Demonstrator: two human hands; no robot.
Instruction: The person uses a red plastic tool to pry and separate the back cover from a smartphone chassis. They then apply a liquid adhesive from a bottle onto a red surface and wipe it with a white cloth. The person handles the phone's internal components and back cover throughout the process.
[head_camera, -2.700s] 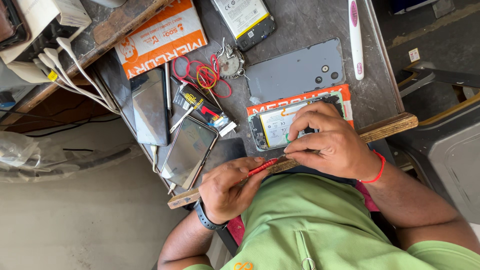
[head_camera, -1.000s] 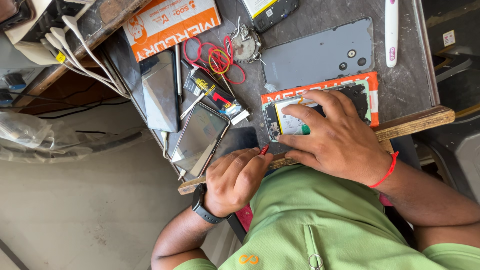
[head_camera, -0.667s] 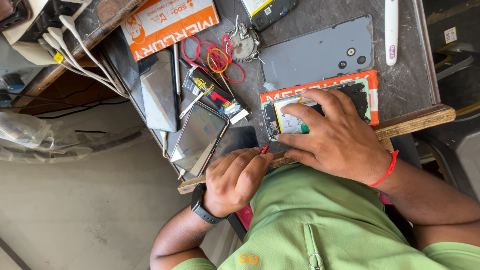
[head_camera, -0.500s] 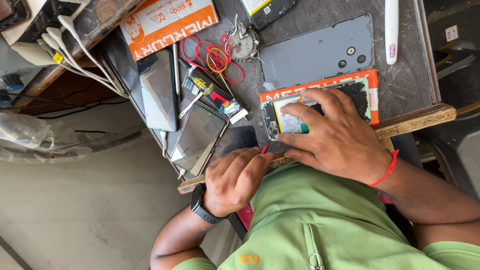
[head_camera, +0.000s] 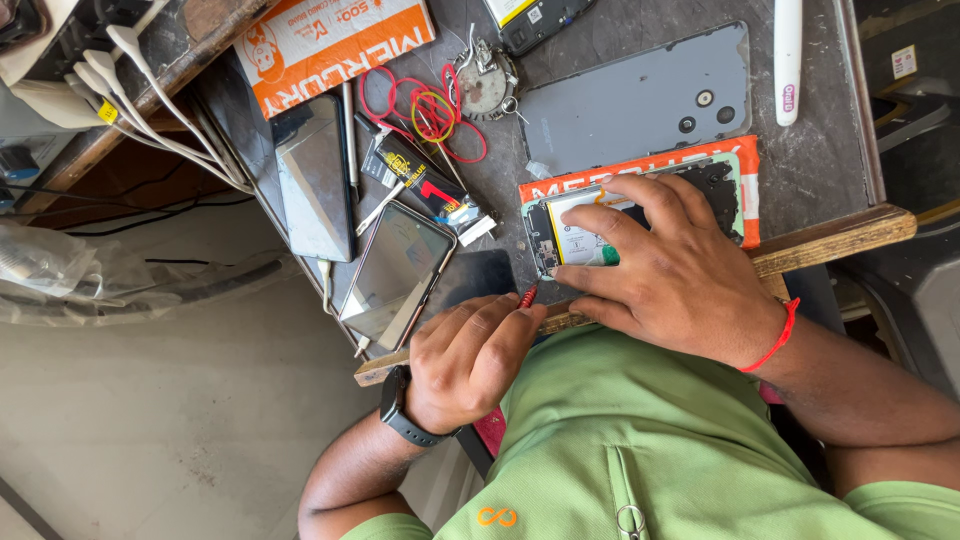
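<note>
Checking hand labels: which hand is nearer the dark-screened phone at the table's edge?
Left. The left hand sits just beside the dark-screened phone; the right hand rests farther off, on the opened phone.

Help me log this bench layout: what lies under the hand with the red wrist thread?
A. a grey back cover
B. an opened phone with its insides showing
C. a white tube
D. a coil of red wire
B: the right hand rests with spread fingers on the opened phone, whose insides show; the grey back cover lies apart, and the left hand grips a thin red tool.
</note>
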